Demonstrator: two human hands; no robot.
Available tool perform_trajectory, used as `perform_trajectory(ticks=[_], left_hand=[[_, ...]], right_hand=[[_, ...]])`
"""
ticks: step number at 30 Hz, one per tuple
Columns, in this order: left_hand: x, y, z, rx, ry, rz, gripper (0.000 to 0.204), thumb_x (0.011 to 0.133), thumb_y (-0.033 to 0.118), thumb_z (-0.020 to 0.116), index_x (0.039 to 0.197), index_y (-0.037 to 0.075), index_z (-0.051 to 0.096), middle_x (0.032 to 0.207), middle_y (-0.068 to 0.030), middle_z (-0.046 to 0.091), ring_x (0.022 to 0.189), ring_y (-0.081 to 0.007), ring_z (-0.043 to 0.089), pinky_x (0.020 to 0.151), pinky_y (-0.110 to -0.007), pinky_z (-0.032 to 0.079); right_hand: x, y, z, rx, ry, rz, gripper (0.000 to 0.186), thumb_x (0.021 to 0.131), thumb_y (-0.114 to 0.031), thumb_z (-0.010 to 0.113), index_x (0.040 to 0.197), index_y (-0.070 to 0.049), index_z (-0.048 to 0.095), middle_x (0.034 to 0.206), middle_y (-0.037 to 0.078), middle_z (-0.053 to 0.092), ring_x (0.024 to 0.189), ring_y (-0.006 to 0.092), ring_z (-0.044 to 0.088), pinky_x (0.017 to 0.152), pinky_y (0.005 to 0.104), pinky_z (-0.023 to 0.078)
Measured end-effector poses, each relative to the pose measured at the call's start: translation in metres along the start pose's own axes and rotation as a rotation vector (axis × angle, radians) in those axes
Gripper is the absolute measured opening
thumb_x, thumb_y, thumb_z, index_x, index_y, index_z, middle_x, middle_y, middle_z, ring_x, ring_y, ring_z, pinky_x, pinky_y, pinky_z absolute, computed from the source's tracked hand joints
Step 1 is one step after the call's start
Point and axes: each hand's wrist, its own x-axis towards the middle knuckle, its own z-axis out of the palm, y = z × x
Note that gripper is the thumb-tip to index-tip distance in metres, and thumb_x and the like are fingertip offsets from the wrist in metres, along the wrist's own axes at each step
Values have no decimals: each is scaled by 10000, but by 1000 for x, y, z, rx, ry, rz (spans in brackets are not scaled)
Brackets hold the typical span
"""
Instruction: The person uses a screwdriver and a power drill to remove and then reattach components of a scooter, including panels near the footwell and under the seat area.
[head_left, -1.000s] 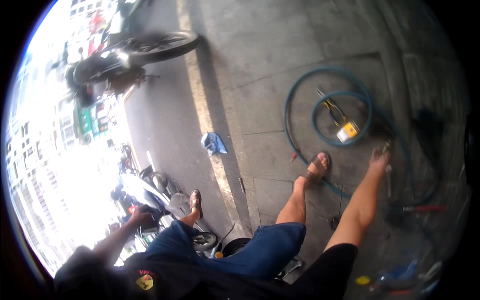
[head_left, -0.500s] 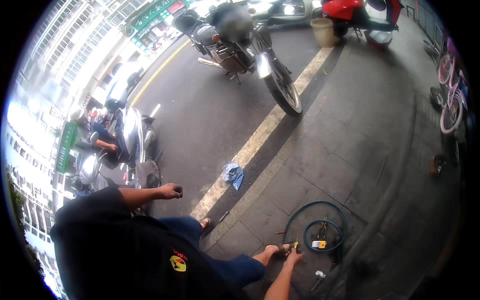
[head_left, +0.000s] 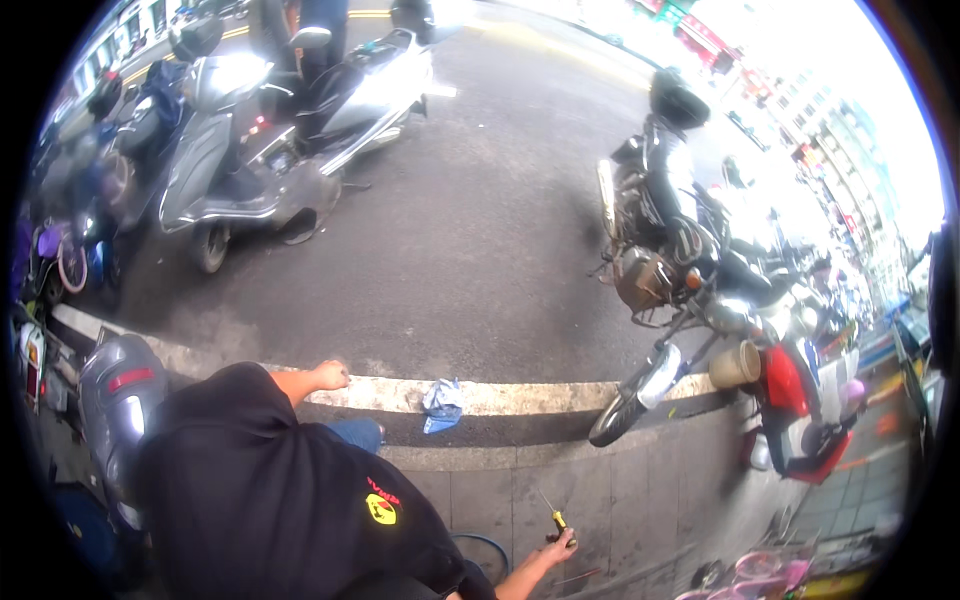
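My right hand (head_left: 558, 549) is closed round the black-and-yellow handle of a screwdriver (head_left: 559, 521), whose thin shaft points up and to the left. It is held out over the grey pavement tiles. Beside that forearm, part of a blue-green hose loop (head_left: 487, 541) shows, the rest hidden behind my dark shirt. My left hand (head_left: 332, 375) is curled into a fist near the pale kerb line, and whatever may be inside it is hidden. A crumpled blue-and-white cloth (head_left: 442, 404) lies on the line between my two hands.
A black motorcycle (head_left: 660, 260) stands on the road at right, with a beige bucket (head_left: 735, 364) and a red scooter (head_left: 790, 385) behind its front wheel. Silver scooters (head_left: 220, 170) stand at far left, a person's legs (head_left: 323, 40) beside them. A grey scooter (head_left: 124, 400) is close at my left.
The view has swung round, bringing more road and scooters into sight. My right hand has moved away from my foot with the screwdriver. The pliers inside the hose loop have left the view.
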Motion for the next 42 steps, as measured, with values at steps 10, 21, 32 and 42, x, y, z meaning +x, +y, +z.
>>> perform_trajectory(ticks=[10, 21, 32, 42], left_hand=[[132, -11, -126, -950, 139, -319, 394, 875, 241, 566, 1194, 10, 568, 912, -135, 681, 812, -237, 666, 705, -355, 540], [134, -168, -144, -1147, 642, -586, 153, 817, 143, 593, 918, 29, 576, 761, -130, 611, 662, -253, 631, 582, -380, 561], [316, -163, -262, -1223, 574, -1032, 163, 823, 153, 542, 776, 7, 595, 685, -99, 579, 586, -232, 574, 526, -385, 511], [595, -243, -667, -1564, 705, -522, 193, 857, 207, 544, 972, 75, 626, 817, -13, 613, 738, -116, 575, 616, -278, 499]], right_hand=[[-26, -106, 375, -359, -485, -163, 425, 923, -379, 580, 1084, 7, 504, 824, 113, 623, 521, 136, 554, 417, 234, 414], [-131, -243, 926, -312, -1245, -251, 322, 879, -300, 660, 989, -17, 553, 752, 15, 539, 591, 84, 481, 526, 235, 417], [-387, -311, 1276, -281, -1712, -360, 248, 899, -196, 637, 1054, -24, 547, 818, 68, 618, 680, 115, 623, 585, 244, 496], [-481, -410, 1526, -187, -1606, -782, 258, 906, -199, 610, 1095, -36, 546, 1009, 128, 639, 939, 184, 599, 835, 312, 462]])
